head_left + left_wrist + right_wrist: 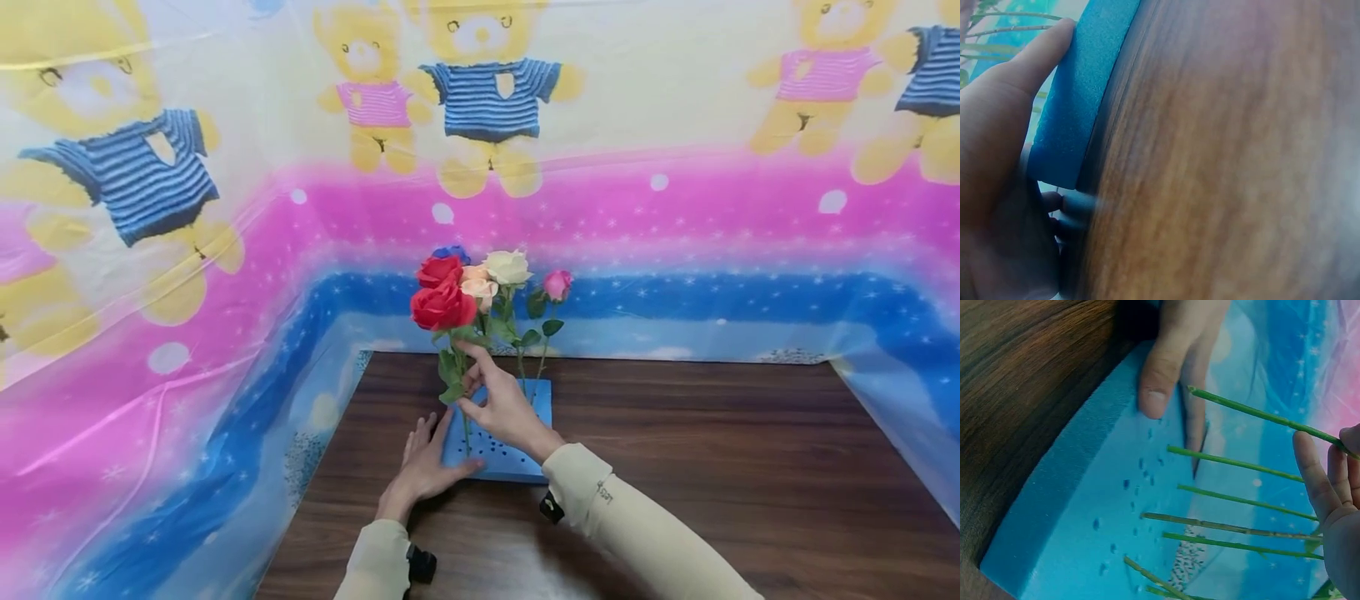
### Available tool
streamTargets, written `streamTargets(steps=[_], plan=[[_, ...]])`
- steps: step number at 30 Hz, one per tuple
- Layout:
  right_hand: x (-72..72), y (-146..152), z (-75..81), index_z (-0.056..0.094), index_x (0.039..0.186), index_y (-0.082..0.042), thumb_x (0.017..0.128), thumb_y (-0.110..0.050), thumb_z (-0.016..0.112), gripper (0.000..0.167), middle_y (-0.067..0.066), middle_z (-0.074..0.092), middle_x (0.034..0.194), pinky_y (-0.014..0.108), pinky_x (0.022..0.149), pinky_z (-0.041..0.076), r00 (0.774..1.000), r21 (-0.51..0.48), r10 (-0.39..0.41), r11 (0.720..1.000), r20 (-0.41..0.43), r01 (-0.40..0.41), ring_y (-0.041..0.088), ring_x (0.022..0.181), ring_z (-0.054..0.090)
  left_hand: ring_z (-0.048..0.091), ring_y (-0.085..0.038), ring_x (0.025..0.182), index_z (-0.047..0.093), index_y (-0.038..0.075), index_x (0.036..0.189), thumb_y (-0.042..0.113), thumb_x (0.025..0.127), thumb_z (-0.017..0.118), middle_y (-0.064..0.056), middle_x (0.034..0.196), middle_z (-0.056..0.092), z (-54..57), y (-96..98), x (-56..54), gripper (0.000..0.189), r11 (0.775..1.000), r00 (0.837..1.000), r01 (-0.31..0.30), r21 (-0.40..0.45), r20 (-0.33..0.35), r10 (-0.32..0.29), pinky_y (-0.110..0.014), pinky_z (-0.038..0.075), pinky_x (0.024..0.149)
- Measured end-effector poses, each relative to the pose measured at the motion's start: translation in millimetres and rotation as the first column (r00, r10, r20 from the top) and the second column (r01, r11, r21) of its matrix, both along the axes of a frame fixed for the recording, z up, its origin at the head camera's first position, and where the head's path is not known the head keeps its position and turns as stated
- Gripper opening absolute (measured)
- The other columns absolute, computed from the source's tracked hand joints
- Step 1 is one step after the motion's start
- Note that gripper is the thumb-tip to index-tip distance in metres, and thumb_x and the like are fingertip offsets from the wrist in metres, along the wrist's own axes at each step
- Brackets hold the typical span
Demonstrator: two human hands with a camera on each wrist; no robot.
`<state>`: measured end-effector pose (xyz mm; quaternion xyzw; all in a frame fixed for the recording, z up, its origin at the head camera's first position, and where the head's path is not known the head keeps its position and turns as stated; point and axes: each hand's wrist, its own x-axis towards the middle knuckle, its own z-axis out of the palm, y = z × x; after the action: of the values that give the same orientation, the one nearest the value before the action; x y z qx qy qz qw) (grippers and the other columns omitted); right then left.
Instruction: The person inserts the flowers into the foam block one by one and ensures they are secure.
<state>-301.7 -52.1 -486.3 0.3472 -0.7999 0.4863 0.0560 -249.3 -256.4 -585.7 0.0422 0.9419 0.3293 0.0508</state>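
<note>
A blue foam block (pixel 534 479) with many small holes lies on the table, several flower stems standing in it. My right hand (pixel 513 412) pinches the green stem (pixel 1260 415) of a red rose (pixel 442 307) between thumb and fingers, blossom up. In the right wrist view that stem's cut end shows bare, overlapping the left hand (pixel 1169 369). My left hand (pixel 427 467) rests at the block's front left corner, thumb on the top edge, other fingers straight along the left side. The left wrist view shows the thumb (pixel 1041 56) against the block (pixel 1082 106).
Behind the hand stand a second red rose (pixel 438 271), a blue flower (pixel 452 252), peach roses (pixel 480 287), a white rose (pixel 507 267) and a pink bud (pixel 557 285). The brown wooden table (pixel 712 467) meets a bear-printed cloth (pixel 637 225) at the back and sides.
</note>
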Motion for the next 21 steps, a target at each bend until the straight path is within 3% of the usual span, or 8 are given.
streamTargets(steps=[15, 21], plan=[[-11.6, -17.0, -15.5, 0.027, 0.174, -0.045, 0.104, 0.000, 0.076, 0.095, -0.005, 0.063, 0.108, 0.028, 0.071, 0.063, 0.999, 0.008, 0.023, 1.000, -0.048, -0.022, 0.012, 0.099, 0.064, 0.004, -0.050, 0.171, 0.014, 0.024, 0.182, 0.074, 0.094, 0.075, -0.026, 0.184, 0.016, -2.1, -0.8, -1.4, 0.118, 1.000, 1.000, -0.003, -0.010, -0.003, 0.003, -0.071, 0.007, 0.135], [-15.2, -21.4, -19.0, 0.028, 0.175, -0.039, 0.104, 0.003, 0.073, 0.094, -0.003, 0.063, 0.110, 0.029, 0.070, 0.060, 0.997, 0.012, 0.033, 0.999, -0.066, -0.032, 0.013, 0.100, 0.065, 0.003, -0.050, 0.171, 0.014, 0.025, 0.182, 0.075, 0.094, 0.075, -0.025, 0.184, 0.015, -3.0, -2.2, -2.2, 0.118, 1.000, 1.000, -0.005, -0.004, 0.010, 0.005, -0.072, 0.006, 0.135]])
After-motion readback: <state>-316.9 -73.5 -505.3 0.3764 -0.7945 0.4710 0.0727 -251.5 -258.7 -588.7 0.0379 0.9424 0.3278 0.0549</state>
